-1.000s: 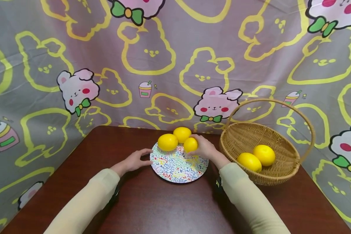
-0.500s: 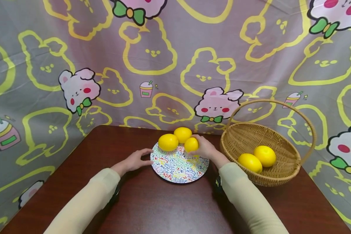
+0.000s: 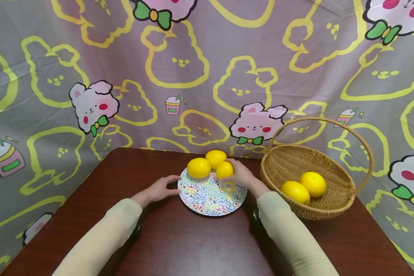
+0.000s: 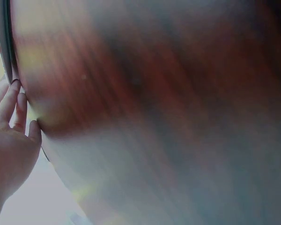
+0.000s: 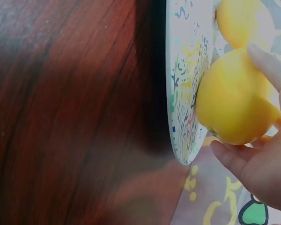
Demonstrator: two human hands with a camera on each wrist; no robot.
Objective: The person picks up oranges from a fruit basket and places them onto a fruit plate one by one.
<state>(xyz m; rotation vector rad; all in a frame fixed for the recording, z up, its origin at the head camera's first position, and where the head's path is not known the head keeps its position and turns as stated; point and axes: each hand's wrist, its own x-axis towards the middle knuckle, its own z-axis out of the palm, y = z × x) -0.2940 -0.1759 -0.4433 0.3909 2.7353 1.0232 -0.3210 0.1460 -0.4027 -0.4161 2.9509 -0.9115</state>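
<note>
My right hand (image 3: 242,174) grips a yellow citrus fruit (image 3: 224,170), thumb and fingers spread round its right side. In the right wrist view this held fruit (image 5: 234,96) is at the surface of the round plate (image 5: 187,93), which has a colourful squiggle pattern. Two more yellow citrus fruits, a left one (image 3: 198,168) and a rear one (image 3: 216,158), sit at the back of the plate (image 3: 207,197). My left hand (image 3: 160,188) lies by the plate's left rim, fingers and thumb apart and near or touching the edge. In the left wrist view its fingers (image 4: 9,101) are partly cut off.
Right of the plate stands a wicker basket (image 3: 279,157) with a tall arched handle (image 3: 360,142). It holds two yellow fruits, a front one (image 3: 294,192) and a rear one (image 3: 312,184). A patterned cloth (image 3: 193,96) hangs behind the dark wooden table (image 3: 193,245).
The held fruit and my right hand have shifted very slightly left relative to the plate over the last half second. My left hand stays at the plate's rim.
</note>
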